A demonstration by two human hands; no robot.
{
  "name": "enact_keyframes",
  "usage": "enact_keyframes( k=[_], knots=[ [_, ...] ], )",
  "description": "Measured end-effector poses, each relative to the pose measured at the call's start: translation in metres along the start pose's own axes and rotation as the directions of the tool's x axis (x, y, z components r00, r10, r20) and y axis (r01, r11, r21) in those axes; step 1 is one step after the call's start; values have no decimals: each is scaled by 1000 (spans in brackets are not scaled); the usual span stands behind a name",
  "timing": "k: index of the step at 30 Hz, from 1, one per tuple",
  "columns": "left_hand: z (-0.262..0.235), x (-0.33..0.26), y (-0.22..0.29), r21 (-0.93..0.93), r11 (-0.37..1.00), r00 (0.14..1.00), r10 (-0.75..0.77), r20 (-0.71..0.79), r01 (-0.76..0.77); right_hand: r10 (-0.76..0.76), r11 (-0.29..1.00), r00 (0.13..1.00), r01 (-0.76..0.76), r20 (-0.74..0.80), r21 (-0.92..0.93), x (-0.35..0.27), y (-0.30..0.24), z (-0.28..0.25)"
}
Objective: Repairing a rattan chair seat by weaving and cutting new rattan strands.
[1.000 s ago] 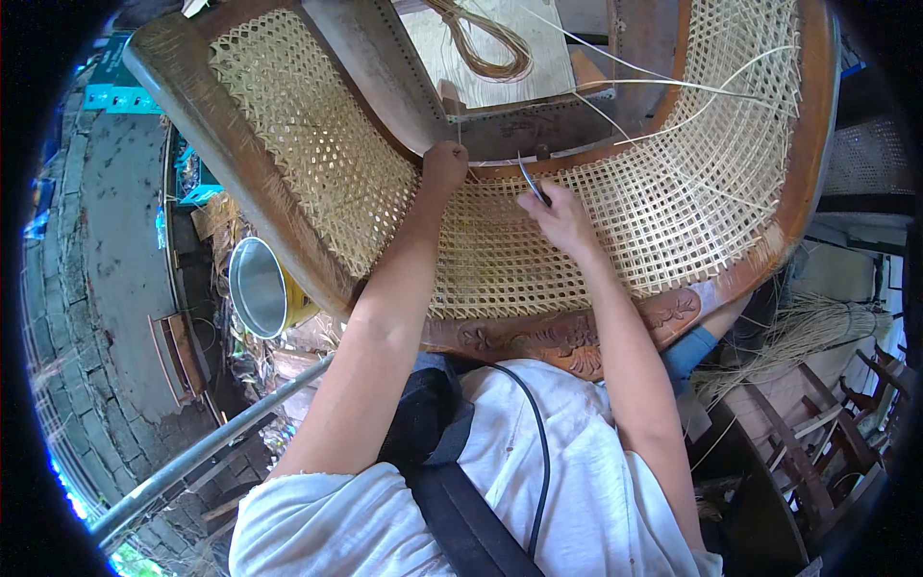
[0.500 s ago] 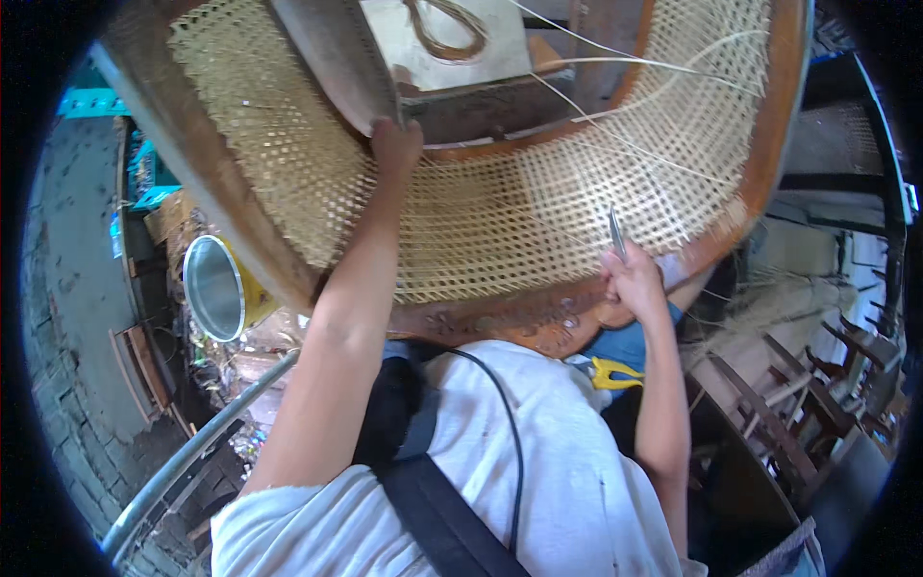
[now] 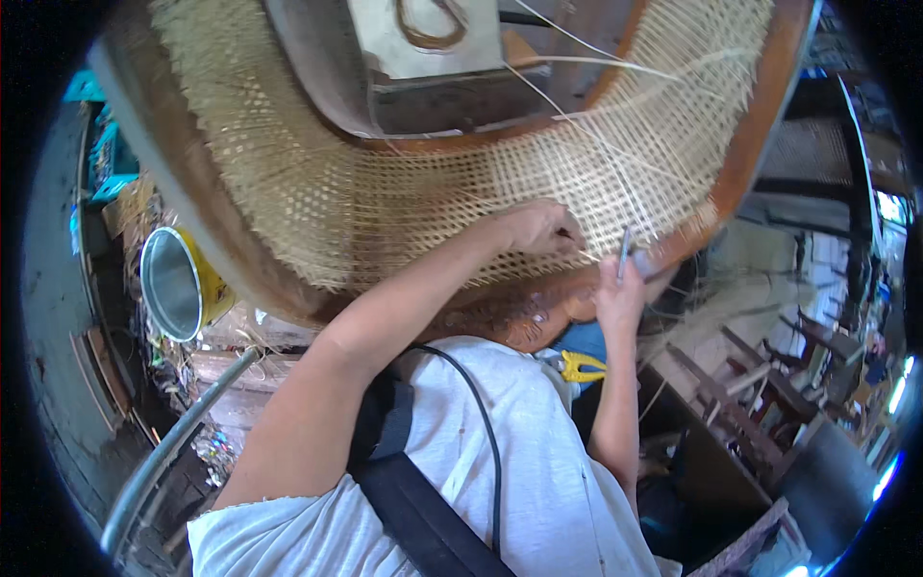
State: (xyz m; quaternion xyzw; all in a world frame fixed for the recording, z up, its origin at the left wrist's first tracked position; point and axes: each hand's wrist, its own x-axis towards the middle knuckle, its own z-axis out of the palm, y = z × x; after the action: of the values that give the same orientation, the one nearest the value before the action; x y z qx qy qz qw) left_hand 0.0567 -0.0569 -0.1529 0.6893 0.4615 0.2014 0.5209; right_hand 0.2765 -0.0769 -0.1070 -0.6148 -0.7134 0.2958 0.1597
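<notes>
A curved wooden frame (image 3: pixel 740 188) filled with woven cane (image 3: pixel 423 207) spans the space before me. My left hand (image 3: pixel 543 229) is over the lower middle of the weave, its fingers curled together. A bit of pale strand shows beside those fingertips; whether they grip it I cannot tell. Close on its right, my right hand (image 3: pixel 618 288) is closed around a slim, pointed metal awl (image 3: pixel 625 248), tip upward, near the frame's lower edge. Loose cane strands (image 3: pixel 615 63) run across the upper right of the weave.
A coil of cane (image 3: pixel 430 29) lies on a pale board (image 3: pixel 385 43) beyond the frame's opening. Yellow-handled pliers (image 3: pixel 583 366) rest by my lap. A yellow bucket (image 3: pixel 207 288) and a metal pipe (image 3: pixel 183 433) stand left; wooden furniture parts (image 3: pixel 750 385) crowd the right.
My left hand has left the frame's inner edge and come right and down, beside my right hand. The right hand, still on the awl, has shifted slightly down. The view has shifted a little.
</notes>
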Motion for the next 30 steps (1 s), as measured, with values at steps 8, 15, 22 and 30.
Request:
enact_keyframes(
  k=[8, 15, 22, 30],
  knots=[
    [-117, -31, -77, 242, 910, 931, -283, -230, 337, -81, 979, 924, 144, 373, -143, 34, -84, 26],
    [-133, -62, -127, 132, 879, 889, -454, -59, 457, -58, 944, 845, 220, 532, -247, 54, -123, 90],
    [-135, -59, -140, 66, 878, 880, -470, -69, 474, 10, 921, 793, 229, 609, -314, 68, -144, 100],
    [-127, -54, -149, 35, 881, 876, -464, -132, 472, 63, 876, 771, 262, 633, -406, 73, -172, 112]
  ],
)
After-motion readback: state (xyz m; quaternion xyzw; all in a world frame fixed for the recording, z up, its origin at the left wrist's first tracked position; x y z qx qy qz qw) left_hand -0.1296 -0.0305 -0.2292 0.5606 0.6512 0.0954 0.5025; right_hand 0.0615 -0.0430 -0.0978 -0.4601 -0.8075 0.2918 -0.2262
